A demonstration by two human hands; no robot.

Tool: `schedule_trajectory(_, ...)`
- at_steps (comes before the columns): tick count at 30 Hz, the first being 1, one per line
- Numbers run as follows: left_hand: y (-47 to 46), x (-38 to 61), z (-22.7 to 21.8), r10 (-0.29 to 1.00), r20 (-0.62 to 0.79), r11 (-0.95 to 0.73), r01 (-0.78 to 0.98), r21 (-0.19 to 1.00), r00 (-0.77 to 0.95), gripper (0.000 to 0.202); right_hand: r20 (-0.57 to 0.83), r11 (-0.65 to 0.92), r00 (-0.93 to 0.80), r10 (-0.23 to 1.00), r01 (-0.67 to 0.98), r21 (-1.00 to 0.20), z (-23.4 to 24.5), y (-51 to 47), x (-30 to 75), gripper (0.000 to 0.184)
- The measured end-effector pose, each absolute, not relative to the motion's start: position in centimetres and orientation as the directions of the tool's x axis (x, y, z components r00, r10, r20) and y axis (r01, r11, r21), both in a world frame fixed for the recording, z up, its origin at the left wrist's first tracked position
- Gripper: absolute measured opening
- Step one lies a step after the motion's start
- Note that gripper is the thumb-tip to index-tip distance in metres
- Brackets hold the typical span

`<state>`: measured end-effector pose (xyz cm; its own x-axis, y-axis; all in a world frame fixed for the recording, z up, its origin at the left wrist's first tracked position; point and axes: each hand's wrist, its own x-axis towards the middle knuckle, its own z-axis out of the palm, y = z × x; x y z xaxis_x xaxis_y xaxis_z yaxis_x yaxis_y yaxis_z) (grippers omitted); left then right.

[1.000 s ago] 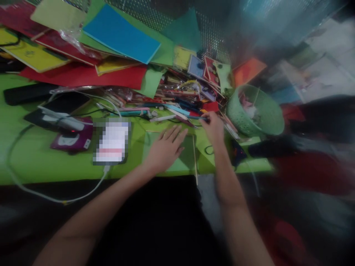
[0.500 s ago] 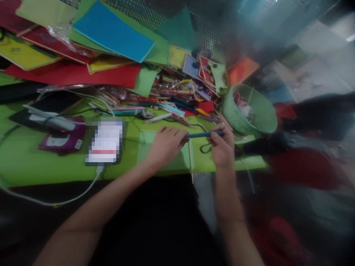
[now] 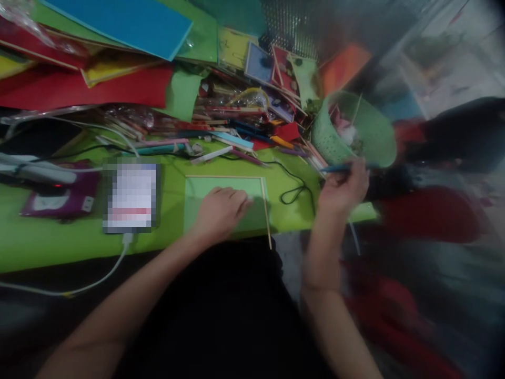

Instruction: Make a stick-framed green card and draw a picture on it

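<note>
My right hand (image 3: pixel 342 188) grips a slim blue pen (image 3: pixel 335 169), held nearly level in front of a green basket. Over a sheet of light green paper (image 3: pixel 193 200) is my left hand (image 3: pixel 223 210), its fingers curled inward; what they hold, if anything, is hidden. A thin wooden stick (image 3: pixel 224 177) lies along the paper's far edge. Another wooden stick (image 3: pixel 266 216) runs down its right side, its near end sticking out past the table edge.
A phone (image 3: pixel 132 195) with a charging cable lies left of the paper. Pencils, pens and sticks (image 3: pixel 236 131) are heaped behind. The green basket (image 3: pixel 329 126) stands at right; a dark cord loop (image 3: pixel 292 195) lies before it. Coloured sheets (image 3: pixel 118 84) fill the back left.
The pen has left my left hand and moved right with my right hand, towards the basket. My left hand has curled over the paper. The view has shifted slightly.
</note>
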<state>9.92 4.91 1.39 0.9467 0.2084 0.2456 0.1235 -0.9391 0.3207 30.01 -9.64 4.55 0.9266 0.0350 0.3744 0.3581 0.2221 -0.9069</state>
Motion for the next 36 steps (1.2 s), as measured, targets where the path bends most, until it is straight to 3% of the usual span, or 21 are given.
schedule_trajectory(5,4.3,10.7,-0.4,0.084,0.248,-0.932,-0.012,0.362,0.965,0.037,0.294,0.159,0.898,0.326,0.255,-0.954,2.9,-8.9,30.1,0.023)
schedule_trajectory(8,4.2,11.8,-1.3,0.04,0.202,-0.931,-0.037,0.363,0.979,0.037,0.224,0.128,0.888,0.402,0.188,-0.974,1.0,-8.1,29.6,0.022)
schedule_trajectory(17,4.3,12.1,-1.9,0.021,0.194,-0.938,-0.048,0.345,0.981,0.035,0.156,-0.038,0.849,0.505,0.203,-0.978,-1.9,-8.2,30.4,0.024)
schedule_trajectory(25,3.9,12.3,-1.4,0.023,0.186,-0.958,-0.031,0.286,0.982,0.024,0.131,-0.022,0.846,0.518,0.166,-0.986,-1.9,-8.4,30.3,0.023)
schedule_trajectory(36,3.7,11.9,-1.7,0.029,0.187,-0.955,-0.027,0.294,0.982,0.026,0.134,-0.009,0.823,0.552,0.166,-0.986,-1.8,-8.3,30.2,0.029)
